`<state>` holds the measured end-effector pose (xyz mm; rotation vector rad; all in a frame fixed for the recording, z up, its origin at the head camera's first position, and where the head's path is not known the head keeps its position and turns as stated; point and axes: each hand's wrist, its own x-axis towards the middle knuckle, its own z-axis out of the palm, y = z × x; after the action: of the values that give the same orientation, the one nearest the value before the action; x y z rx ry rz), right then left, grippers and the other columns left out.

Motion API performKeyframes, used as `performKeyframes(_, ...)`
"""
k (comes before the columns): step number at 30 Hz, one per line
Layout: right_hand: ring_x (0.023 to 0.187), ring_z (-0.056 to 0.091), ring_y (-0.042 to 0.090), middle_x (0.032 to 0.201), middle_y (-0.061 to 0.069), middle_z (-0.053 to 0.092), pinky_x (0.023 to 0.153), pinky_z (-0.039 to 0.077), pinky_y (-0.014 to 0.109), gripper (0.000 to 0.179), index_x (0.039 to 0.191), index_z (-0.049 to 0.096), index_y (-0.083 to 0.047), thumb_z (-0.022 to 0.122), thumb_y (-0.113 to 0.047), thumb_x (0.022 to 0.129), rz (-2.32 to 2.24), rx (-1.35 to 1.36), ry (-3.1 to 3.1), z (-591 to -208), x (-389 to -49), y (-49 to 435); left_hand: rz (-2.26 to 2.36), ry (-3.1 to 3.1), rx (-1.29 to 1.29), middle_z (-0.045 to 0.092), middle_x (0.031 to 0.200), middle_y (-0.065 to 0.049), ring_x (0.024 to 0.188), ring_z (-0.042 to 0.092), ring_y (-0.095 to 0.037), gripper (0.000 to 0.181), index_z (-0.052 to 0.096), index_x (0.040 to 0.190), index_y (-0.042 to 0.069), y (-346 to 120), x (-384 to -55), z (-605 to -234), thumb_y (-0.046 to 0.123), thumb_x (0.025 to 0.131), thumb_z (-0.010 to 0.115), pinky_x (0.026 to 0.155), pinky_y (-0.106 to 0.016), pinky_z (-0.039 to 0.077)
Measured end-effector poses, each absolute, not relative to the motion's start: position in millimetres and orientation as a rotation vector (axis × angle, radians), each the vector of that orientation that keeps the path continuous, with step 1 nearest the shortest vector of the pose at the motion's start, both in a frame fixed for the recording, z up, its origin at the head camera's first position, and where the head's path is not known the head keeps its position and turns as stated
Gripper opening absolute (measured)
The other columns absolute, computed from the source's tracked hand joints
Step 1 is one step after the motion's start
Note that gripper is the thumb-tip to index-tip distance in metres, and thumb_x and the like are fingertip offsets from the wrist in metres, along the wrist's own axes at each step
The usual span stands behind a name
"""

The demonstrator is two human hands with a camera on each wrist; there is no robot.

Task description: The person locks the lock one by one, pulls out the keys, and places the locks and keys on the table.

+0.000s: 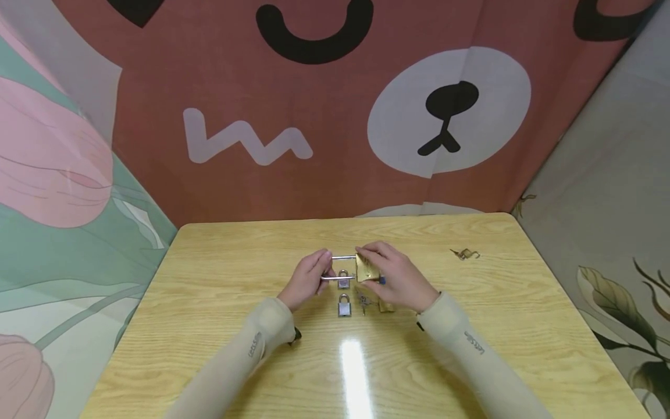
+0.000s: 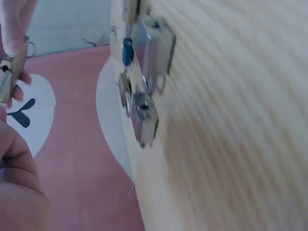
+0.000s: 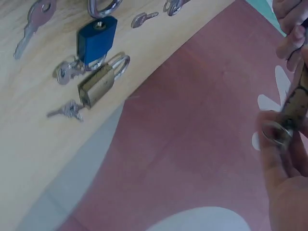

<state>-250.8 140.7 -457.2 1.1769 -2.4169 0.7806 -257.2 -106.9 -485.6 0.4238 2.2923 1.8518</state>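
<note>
A large brass padlock (image 1: 367, 268) is held above the table between both hands. The left hand (image 1: 307, 280) grips the curved end of its long silver shackle (image 1: 339, 278). On the right, the other hand (image 1: 402, 278) holds the brass body between thumb and fingers. A metal ring (image 3: 276, 132) hangs at the body's end in the right wrist view, blurred. Whether the shackle is locked in the body, I cannot tell. Below the hands lie two silver padlocks, the nearer one (image 1: 344, 306) in plain sight and the farther one (image 1: 343, 283) partly behind the shackle.
In the right wrist view, a blue padlock (image 3: 96, 41) and a brass padlock (image 3: 98, 84) lie with loose keys (image 3: 70, 109) around them. A small brass padlock (image 1: 465, 254) lies at the table's back right. Patterned cloth (image 1: 335, 192) hangs behind the wooden table (image 1: 235, 256).
</note>
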Motion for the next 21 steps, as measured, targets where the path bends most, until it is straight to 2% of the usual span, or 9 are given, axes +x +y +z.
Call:
performKeyframes(3,0.113,0.064,0.024,0.128,0.010,0.061,0.091,0.060,0.037,0.072,0.140,0.061,-0.002,0.093,-0.010,0.076,0.940,1.142,-2.423,-459,-252,141,1.911,2.192,0.394,0.059,0.078,-0.008,0.045,0.042,-0.008,0.053,0.044,0.090,-0.011,-106,-257,-486,0.036,0.114,0.037,0.041,-0.020,0.034)
performKeyframes(5,0.116,0.063,0.024,0.128,0.009,0.062,0.096,0.058,0.040,0.072,0.140,0.063,-0.005,0.094,-0.009,0.075,1.080,1.097,-2.444,-461,-252,142,1.945,2.137,0.379,0.057,0.077,-0.004,0.046,0.041,-0.008,0.055,0.044,0.090,-0.010,-105,-256,-486,0.039,0.114,0.037,0.041,-0.020,0.032)
performKeyframes(7,0.118,0.063,0.023,0.132,0.008,0.064,0.099,0.056,0.040,0.073,0.142,0.062,-0.009,0.093,-0.008,0.076,1.231,1.040,-2.475,-464,-253,142,1.973,2.105,0.365,0.057,0.077,-0.003,0.046,0.041,-0.007,0.053,0.045,0.087,-0.004,-105,-254,-486,0.041,0.113,0.038,0.042,-0.020,0.032)
performKeyframes(10,0.106,0.062,0.017,0.142,0.007,0.062,0.086,0.058,0.033,0.070,0.147,0.057,-0.014,0.088,-0.013,0.084,1.476,0.965,-2.531,-469,-252,141,2.002,2.092,0.356,0.057,0.076,-0.002,0.046,0.041,-0.007,0.049,0.046,0.084,0.005,-105,-252,-487,0.045,0.112,0.039,0.041,-0.020,0.032)
performKeyframes(14,0.068,0.062,0.022,0.147,0.013,0.056,0.054,0.055,0.033,0.054,0.149,0.051,-0.012,0.072,-0.015,0.099,1.733,0.929,-2.510,-476,-250,136,2.030,2.092,0.345,0.054,0.073,-0.002,0.046,0.039,-0.008,0.050,0.044,0.083,0.004,-103,-251,-488,0.045,0.112,0.039,0.041,-0.020,0.032)
performKeyframes(16,0.055,0.060,0.024,0.143,0.016,0.056,0.048,0.054,0.036,0.043,0.145,0.052,-0.007,0.064,-0.014,0.104,1.793,0.911,-2.456,-479,-248,132,2.058,2.077,0.324,0.051,0.070,-0.002,0.046,0.037,-0.008,0.050,0.043,0.082,0.005,-101,-250,-488,0.044,0.112,0.040,0.041,-0.020,0.030)
performKeyframes(17,0.057,0.062,0.021,0.141,0.017,0.058,0.053,0.056,0.034,0.039,0.142,0.054,-0.004,0.062,-0.014,0.105,1.792,0.893,-2.438,-480,-247,130,2.076,2.067,0.312,0.049,0.069,-0.002,0.047,0.036,-0.008,0.048,0.044,0.081,0.007,-100,-250,-489,0.043,0.112,0.040,0.042,-0.020,0.030)
performKeyframes(21,0.053,0.055,0.012,0.136,0.018,0.060,0.050,0.052,0.030,0.031,0.136,0.057,-0.001,0.057,-0.012,0.107,1.777,0.825,-2.398,-486,-244,124,2.116,2.073,0.257,0.043,0.066,-0.001,0.050,0.036,-0.008,0.045,0.044,0.078,0.009,-94,-250,-488,0.038,0.113,0.041,0.043,-0.019,0.030)
